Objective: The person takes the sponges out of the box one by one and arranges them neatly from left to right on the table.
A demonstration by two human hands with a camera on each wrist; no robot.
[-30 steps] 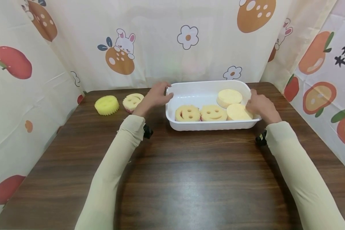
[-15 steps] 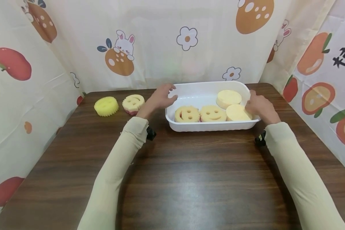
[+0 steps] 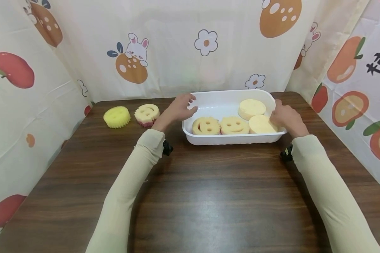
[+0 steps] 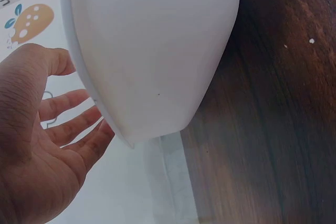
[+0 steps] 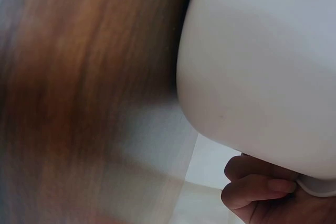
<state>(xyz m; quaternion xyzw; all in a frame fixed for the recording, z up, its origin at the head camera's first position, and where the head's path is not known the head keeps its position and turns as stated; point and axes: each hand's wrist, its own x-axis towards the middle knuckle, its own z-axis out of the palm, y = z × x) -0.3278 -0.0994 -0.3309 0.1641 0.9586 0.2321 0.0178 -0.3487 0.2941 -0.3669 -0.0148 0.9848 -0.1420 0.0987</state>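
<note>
A white tray (image 3: 206, 140) sits at the back of the table. My right hand (image 3: 287, 117) grips its right rim, fingers curled around the edge in the right wrist view. At the tray's left end, my left hand (image 3: 180, 108) has its fingers loosely spread and its thumb reaching over the rim; in the left wrist view the fingertips (image 4: 97, 114) lie right at the rim. Inside the tray, two smiley-face sponges (image 3: 206, 126) line the front left, while two plain round yellow sponges (image 3: 252, 108) sit at the right, the front one beside my right hand.
Left of the tray, a bright yellow scalloped sponge (image 3: 117, 117) and a smiley sponge with a pink underside (image 3: 147, 114) stand on the dark wooden table (image 3: 215, 196). A printed curtain (image 3: 174, 45) hangs behind the table and along both sides.
My left hand has shifted right, so its fingers and thumb now overlap the tray's left rim. My right hand keeps its grip, and the tray and sponges stay put.
</note>
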